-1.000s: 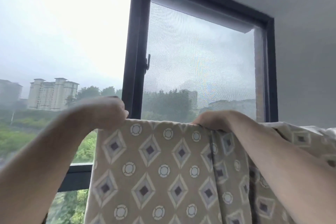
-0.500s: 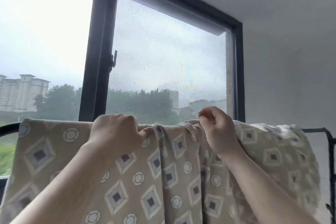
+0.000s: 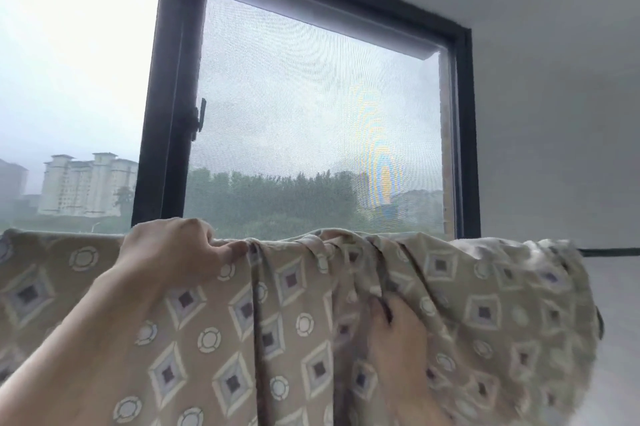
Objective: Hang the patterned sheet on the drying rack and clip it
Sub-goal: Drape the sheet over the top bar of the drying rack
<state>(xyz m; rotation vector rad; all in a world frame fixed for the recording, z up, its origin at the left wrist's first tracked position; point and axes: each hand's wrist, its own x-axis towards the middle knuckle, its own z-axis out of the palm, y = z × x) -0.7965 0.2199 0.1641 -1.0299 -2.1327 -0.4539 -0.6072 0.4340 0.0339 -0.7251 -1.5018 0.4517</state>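
The right hand has dropped toward 6 o'clock down the sheet; it is blurred and its grip is unclear. The left hand grasps the top edge on the rack; the sheet runs 9 to 3 o'clock.

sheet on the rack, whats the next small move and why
Probably slide the right hand rightward to spread the sheet: its top edge is bunched in folds right of the left hand, which grips it, while the stretch further left hangs flat. No clip is in view.
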